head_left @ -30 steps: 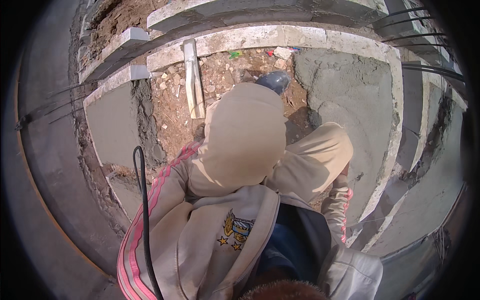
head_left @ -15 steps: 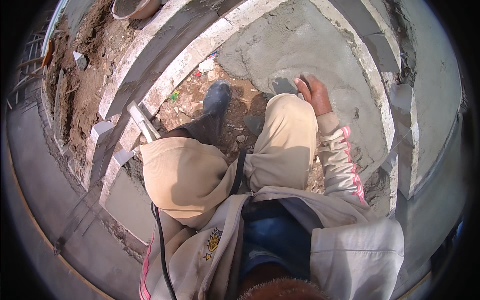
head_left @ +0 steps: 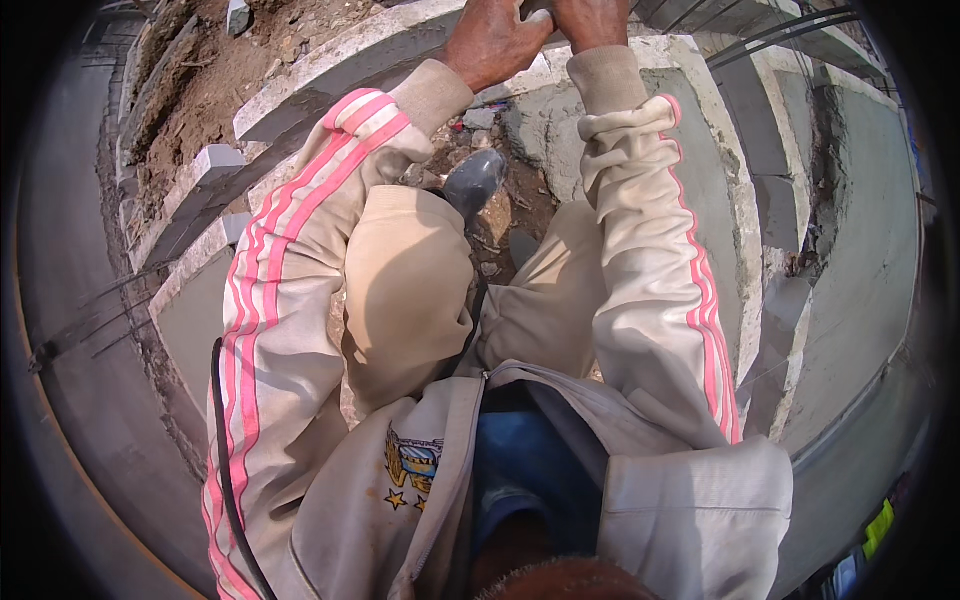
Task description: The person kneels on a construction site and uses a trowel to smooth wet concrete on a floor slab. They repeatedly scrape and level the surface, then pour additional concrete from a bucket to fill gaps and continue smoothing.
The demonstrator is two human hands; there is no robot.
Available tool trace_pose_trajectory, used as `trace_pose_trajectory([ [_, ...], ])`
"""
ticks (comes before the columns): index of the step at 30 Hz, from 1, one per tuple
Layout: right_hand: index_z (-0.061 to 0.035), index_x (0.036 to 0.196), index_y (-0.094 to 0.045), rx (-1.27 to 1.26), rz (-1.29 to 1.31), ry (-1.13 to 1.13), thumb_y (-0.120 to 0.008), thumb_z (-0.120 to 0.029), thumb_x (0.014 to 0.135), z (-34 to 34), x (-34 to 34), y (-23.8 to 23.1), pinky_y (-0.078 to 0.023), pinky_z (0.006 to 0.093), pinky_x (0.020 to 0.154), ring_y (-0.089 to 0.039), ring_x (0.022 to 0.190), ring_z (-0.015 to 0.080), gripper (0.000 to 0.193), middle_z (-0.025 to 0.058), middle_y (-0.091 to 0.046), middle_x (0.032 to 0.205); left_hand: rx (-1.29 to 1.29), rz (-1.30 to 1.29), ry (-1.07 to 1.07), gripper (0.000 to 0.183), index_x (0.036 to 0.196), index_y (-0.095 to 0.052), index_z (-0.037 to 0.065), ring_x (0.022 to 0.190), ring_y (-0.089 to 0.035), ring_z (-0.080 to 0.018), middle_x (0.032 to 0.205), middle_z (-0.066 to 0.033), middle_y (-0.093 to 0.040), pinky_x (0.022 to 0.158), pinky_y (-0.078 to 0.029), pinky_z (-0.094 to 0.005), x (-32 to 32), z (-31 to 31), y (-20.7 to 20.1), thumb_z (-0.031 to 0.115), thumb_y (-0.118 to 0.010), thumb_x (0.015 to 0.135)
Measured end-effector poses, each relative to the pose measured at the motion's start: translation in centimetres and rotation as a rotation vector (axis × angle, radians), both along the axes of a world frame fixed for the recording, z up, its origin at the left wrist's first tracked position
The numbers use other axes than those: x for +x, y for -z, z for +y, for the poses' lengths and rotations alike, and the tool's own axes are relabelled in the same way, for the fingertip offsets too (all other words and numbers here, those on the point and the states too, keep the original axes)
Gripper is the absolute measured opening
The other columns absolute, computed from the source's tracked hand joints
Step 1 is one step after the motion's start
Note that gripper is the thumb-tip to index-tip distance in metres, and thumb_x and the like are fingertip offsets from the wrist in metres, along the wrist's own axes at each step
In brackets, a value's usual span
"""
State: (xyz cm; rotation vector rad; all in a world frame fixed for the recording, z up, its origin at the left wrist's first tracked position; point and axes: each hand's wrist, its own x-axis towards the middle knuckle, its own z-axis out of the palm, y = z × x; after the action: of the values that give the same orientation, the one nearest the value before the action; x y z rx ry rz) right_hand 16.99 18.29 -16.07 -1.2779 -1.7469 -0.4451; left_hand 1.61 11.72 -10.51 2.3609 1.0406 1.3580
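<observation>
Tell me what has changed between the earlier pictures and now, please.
The right hand has moved forward from the grey cement, close beside the left hand, now in view at the top edge; any hold is cut off. The dark boot stays on the soil.

- This is an outdoor construction site, in strong sunlight.
- Low pale concrete walls (head_left: pixel 340 75) divide the ground into sections.
- Some sections carry a smooth grey cement layer (head_left: pixel 865 230).
- Elsewhere, bare reddish soil (head_left: pixel 185 115) with loose stones is visible.
- Dark thin bars (head_left: pixel 780 36) extend at the upper right.
</observation>
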Motion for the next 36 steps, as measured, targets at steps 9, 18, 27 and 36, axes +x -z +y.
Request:
trace_pose_trajectory([
  [9,-0.0058,0.115,-0.056,-0.889,0.077,0.027,-0.060,-0.041,0.093,-15.2,10.2,13.4,-0.053,0.0506,0.072,-0.067,0.087,0.0423,0.041,0.0260,-0.068,0.097,-0.175,0.007,0.220,0.029,0.115,-0.065,0.000,0.107,-0.064,-0.0260,0.115,-0.0151,-0.066,0.095,-0.051,-0.0365,-6.4,-6.5,-12.6,0.009,-0.067,0.088],
  [18,-0.0111,0.129,-0.043,-1.274,-0.009,-0.066,-0.053,-0.039,0.093,-25.8,6.4,24.4,-0.052,0.0546,0.066,-0.067,0.083,0.0454,0.046,0.0236,-0.066,0.095,-0.357,0.055,0.075,0.025,0.109,-0.068,-0.002,0.106,-0.063,-0.0259,0.112,-0.0169,-0.067,0.094,-0.048,-0.0382,-5.9,-13.3,-13.1,0.012,-0.070,0.088],
  [27,-0.0116,0.124,-0.046,-1.372,-0.027,-0.010,-0.056,-0.034,0.092,-23.6,6.7,23.1,-0.053,0.0523,0.072,-0.068,0.090,0.0424,0.041,0.0254,-0.064,0.102,-0.466,-0.045,0.091,0.027,0.108,-0.068,-0.003,0.107,-0.060,-0.0285,0.111,-0.0198,-0.064,0.097,-0.045,-0.0414,-3.0,-12.7,-12.1,0.016,-0.068,0.089],
  [36,-0.0153,0.124,-0.048,-1.241,0.276,0.471,-0.062,-0.036,0.089,-22.7,8.9,24.1,-0.054,0.0510,0.076,-0.069,0.090,0.0389,0.042,0.0176,-0.069,0.098,-0.437,0.041,0.198,0.025,0.107,-0.068,-0.003,0.105,-0.062,-0.0298,0.110,-0.0202,-0.065,0.094,-0.047,-0.0406,-0.5,-11.9,-12.3,0.012,-0.068,0.087],
])
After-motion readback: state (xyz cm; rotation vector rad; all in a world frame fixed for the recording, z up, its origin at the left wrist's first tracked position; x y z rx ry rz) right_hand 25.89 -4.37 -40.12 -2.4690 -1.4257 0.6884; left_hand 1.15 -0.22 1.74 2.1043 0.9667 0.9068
